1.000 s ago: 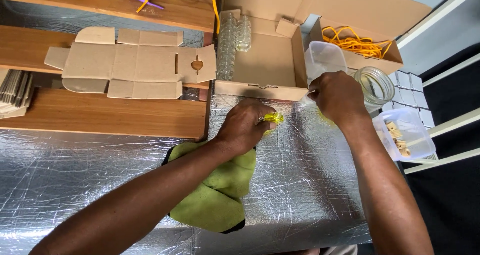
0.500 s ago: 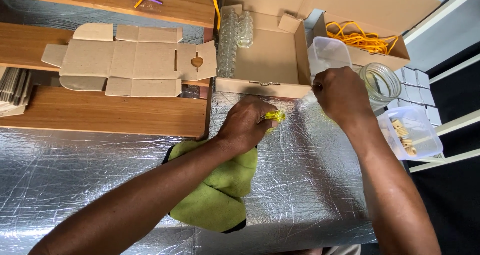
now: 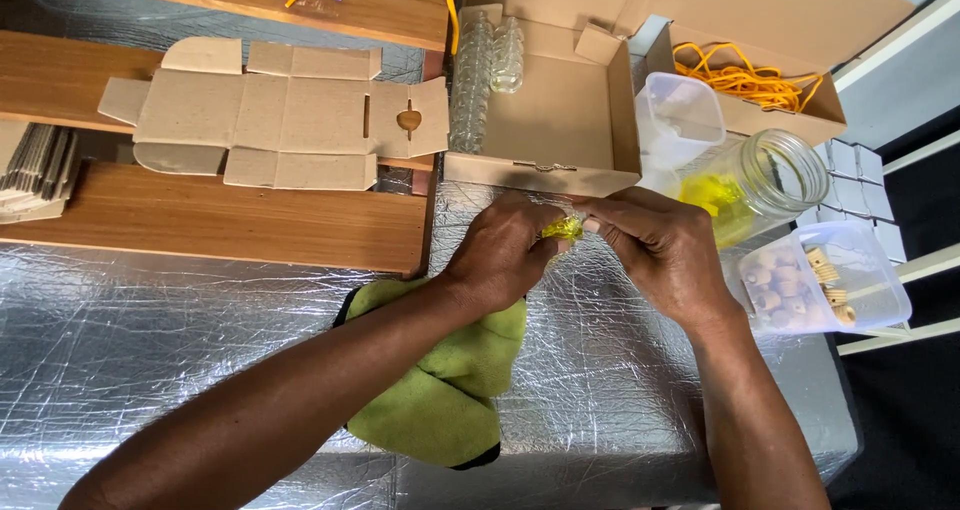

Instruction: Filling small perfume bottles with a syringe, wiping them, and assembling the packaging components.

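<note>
My left hand and my right hand meet over the silver foil-covered table. Between their fingertips they pinch a small yellow-green piece. Both hands touch it. My left forearm lies over a green cloth. Just right of my right hand lies a clear glass jar on its side with yellow material inside.
An open cardboard box with small clear bottles stands behind the hands. A flat unfolded carton lies on wooden boards at left. A clear tub of wooden beads, an empty clear tub and orange cord are at right.
My right hand has come away from the glass jar and moved left to join my left hand on the yellow-green piece. The jar now lies uncovered.
</note>
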